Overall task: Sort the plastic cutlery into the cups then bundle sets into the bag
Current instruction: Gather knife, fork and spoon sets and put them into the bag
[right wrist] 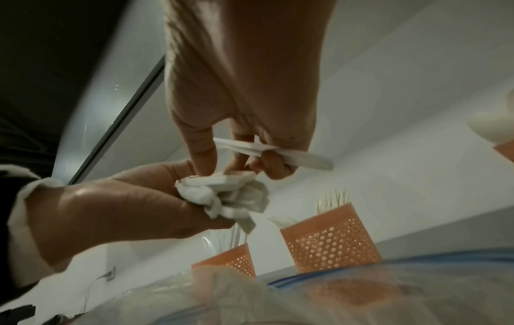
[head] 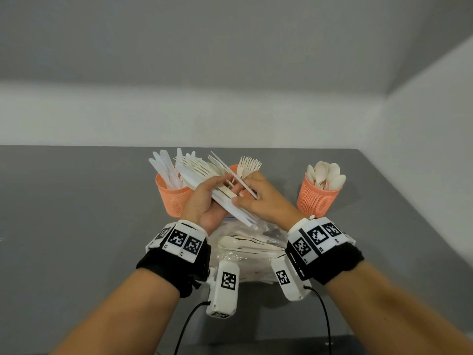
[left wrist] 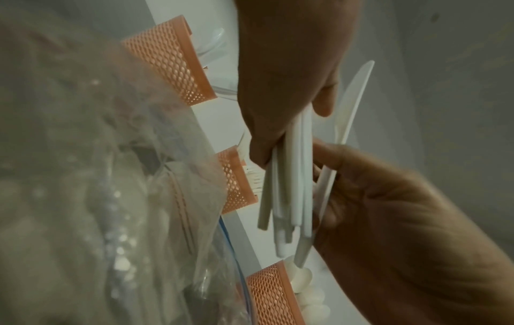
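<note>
My left hand [head: 217,185] grips a bundle of white plastic knives and forks [head: 194,175], tips fanned up and to the left. My right hand [head: 243,196] touches the bundle and pinches a single white knife [head: 230,170] laid across it. In the left wrist view that knife [left wrist: 358,88] stands beside the gripped handles [left wrist: 292,187]. The right wrist view shows the handle ends [right wrist: 230,198] sticking out of my left fist. Behind the hands stand three orange mesh cups: knives [head: 171,198], forks [head: 234,167] and spoons [head: 317,198]. A clear zip bag [head: 230,257] lies under my wrists.
The grey table [head: 76,213] meets a white wall at the back and on the right. The bag holds spoons [head: 230,242] and other white cutlery. Black cables [head: 189,326] hang from the wrist cameras towards the table's near edge.
</note>
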